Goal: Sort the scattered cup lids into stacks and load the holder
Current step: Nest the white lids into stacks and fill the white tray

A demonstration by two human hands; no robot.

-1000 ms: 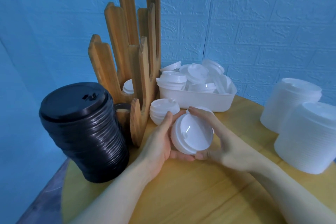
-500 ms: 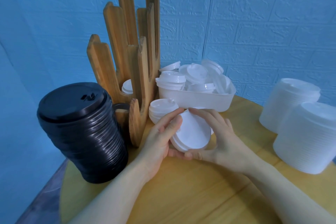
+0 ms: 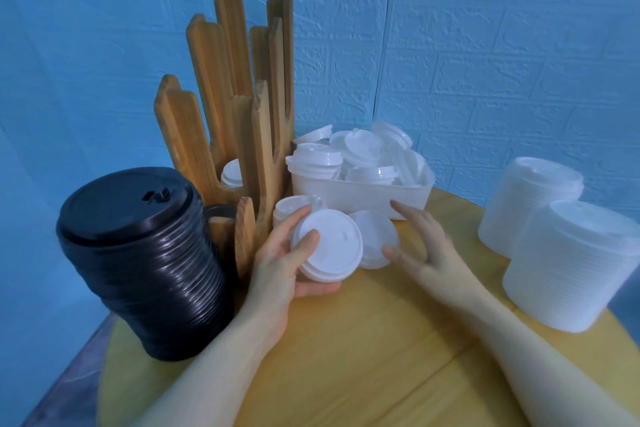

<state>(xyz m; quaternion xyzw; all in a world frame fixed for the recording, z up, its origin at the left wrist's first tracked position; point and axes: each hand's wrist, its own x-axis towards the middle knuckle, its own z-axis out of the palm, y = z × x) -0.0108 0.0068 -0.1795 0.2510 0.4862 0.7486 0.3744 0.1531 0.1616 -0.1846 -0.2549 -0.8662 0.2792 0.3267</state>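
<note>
- Cup lids: a short white stack (image 3: 327,250) sits in the left hand (image 3: 282,263), thumb curled over the top lid and fingers cupped underneath, held just above the surface (image 3: 346,357) in front of the wooden holder (image 3: 242,135).
- The right hand (image 3: 420,248) is spread and holding nothing, hovering just beside a clear lid (image 3: 375,239) that lies flat behind the stack. That lid looks like the next pickup.
- Tip for this step: match the lid type before nesting. The clear one may not belong on the white stack.
- Seat rims squarely so the stack doesn't lean, then go for a slot. One holder slot already has a white lid showing (image 3: 231,174).
- Plenty left loose in the white bin (image 3: 360,196) toward the back edge.
- Tall black stack (image 3: 138,263) by the left edge and two big white stacks (image 3: 568,267) at the right edge are close, so elbows should stay tucked.
</note>
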